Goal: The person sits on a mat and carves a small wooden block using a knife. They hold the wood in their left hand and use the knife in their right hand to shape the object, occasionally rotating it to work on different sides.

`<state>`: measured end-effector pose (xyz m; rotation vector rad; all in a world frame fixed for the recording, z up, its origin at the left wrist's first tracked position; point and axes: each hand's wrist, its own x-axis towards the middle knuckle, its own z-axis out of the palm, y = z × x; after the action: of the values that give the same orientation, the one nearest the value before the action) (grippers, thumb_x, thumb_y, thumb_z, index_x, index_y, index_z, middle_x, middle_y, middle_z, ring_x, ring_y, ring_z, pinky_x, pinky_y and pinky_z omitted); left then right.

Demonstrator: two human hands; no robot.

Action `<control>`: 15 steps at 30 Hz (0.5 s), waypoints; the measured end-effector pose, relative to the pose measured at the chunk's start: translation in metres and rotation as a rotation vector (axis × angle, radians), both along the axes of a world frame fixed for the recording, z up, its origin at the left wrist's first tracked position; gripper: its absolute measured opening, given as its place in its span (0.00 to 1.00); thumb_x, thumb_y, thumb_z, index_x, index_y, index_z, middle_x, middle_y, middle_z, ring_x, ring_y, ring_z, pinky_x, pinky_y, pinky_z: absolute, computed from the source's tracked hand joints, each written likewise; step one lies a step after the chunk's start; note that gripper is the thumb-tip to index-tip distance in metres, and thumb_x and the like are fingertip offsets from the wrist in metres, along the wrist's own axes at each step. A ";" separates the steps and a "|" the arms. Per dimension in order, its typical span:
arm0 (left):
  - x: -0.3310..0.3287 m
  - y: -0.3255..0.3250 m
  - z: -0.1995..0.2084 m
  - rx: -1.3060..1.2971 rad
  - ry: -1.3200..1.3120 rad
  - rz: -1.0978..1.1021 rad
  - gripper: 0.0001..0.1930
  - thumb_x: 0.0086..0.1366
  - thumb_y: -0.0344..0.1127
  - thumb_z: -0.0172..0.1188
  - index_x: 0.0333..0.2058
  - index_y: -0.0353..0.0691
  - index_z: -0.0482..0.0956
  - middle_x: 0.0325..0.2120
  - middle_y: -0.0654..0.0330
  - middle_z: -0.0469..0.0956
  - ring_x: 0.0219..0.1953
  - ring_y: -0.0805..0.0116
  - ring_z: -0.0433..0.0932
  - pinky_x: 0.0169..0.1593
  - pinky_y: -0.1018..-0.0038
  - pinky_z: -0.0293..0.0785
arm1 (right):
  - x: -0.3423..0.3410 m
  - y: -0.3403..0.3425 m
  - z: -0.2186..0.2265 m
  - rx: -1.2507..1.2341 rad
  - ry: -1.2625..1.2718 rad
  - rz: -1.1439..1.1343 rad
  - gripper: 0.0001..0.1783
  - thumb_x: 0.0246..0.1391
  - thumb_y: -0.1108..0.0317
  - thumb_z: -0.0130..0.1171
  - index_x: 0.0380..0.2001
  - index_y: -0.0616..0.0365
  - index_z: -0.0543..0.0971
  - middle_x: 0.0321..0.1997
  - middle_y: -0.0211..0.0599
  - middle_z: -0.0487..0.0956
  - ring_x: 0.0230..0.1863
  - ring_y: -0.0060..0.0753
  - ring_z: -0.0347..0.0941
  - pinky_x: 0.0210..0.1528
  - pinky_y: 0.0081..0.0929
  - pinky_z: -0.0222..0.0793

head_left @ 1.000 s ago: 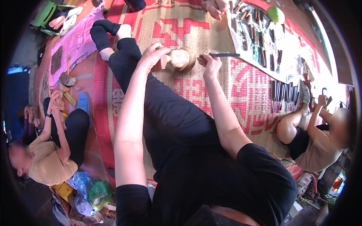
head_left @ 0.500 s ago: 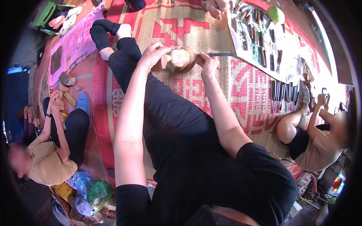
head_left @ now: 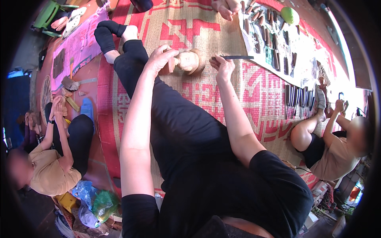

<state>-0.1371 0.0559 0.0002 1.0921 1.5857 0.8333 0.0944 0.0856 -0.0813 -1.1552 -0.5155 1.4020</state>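
My left hand (head_left: 159,57) is closed at the narrow end of a pale, rounded wooden piece (head_left: 187,62), which widens into a disc-like part on its right. A reddish-brown wooden block (head_left: 171,65) shows beside my left fingers; whether it is joined to the pale piece I cannot tell. To the right, apart from the wood, my right hand (head_left: 223,67) pinches a dark, flat, narrow strip like a file (head_left: 239,57). Its long part points right, towards the white sheet. My left hand is above my outstretched leg (head_left: 137,67).
A white sheet (head_left: 254,41) at the right bears several wooden-handled tools (head_left: 268,37); more dark tools (head_left: 299,97) lie in a row below it. A green round fruit (head_left: 290,16) sits beyond. People sit at left and right on the patterned mat (head_left: 198,95) and tiles.
My right hand has drawn slightly right with the dark strip, opening a gap from the wooden piece. My left hand and the wood have stayed nearly still.
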 end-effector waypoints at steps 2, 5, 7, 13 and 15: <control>0.000 0.000 0.006 -0.003 -0.015 -0.004 0.10 0.55 0.41 0.61 0.25 0.43 0.72 0.20 0.72 0.70 0.26 0.83 0.67 0.33 0.83 0.63 | 0.004 -0.001 0.001 -0.017 -0.050 0.066 0.07 0.46 0.74 0.59 0.29 0.65 0.73 0.25 0.41 0.78 0.25 0.33 0.77 0.29 0.24 0.74; 0.004 -0.007 -0.005 -0.012 -0.092 0.031 0.10 0.54 0.41 0.61 0.25 0.43 0.72 0.21 0.71 0.71 0.26 0.82 0.68 0.33 0.82 0.65 | -0.010 -0.006 0.000 0.054 -0.110 0.192 0.09 0.45 0.71 0.60 0.30 0.64 0.74 0.30 0.40 0.77 0.33 0.31 0.75 0.38 0.28 0.73; -0.008 0.003 -0.018 0.040 -0.040 0.013 0.14 0.49 0.45 0.63 0.25 0.39 0.75 0.23 0.62 0.75 0.29 0.75 0.73 0.36 0.77 0.68 | -0.020 -0.004 -0.003 0.086 -0.094 0.192 0.09 0.45 0.72 0.61 0.29 0.65 0.74 0.30 0.40 0.77 0.34 0.31 0.75 0.37 0.26 0.73; -0.001 -0.001 0.001 0.000 -0.011 0.014 0.15 0.49 0.45 0.62 0.28 0.40 0.76 0.24 0.61 0.76 0.30 0.74 0.73 0.37 0.77 0.68 | -0.008 0.008 -0.014 -0.002 0.046 0.005 0.07 0.46 0.76 0.58 0.30 0.63 0.71 0.25 0.41 0.77 0.23 0.35 0.77 0.26 0.25 0.75; -0.004 -0.001 -0.002 -0.004 -0.032 0.014 0.14 0.50 0.45 0.62 0.28 0.40 0.76 0.24 0.63 0.75 0.29 0.75 0.72 0.36 0.78 0.67 | 0.007 0.004 -0.011 -0.057 0.007 -0.007 0.09 0.48 0.74 0.59 0.32 0.64 0.71 0.27 0.41 0.78 0.25 0.35 0.78 0.28 0.25 0.75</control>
<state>-0.1412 0.0550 -0.0018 1.0614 1.5696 0.8527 0.1012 0.0898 -0.0925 -1.1958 -0.4684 1.4219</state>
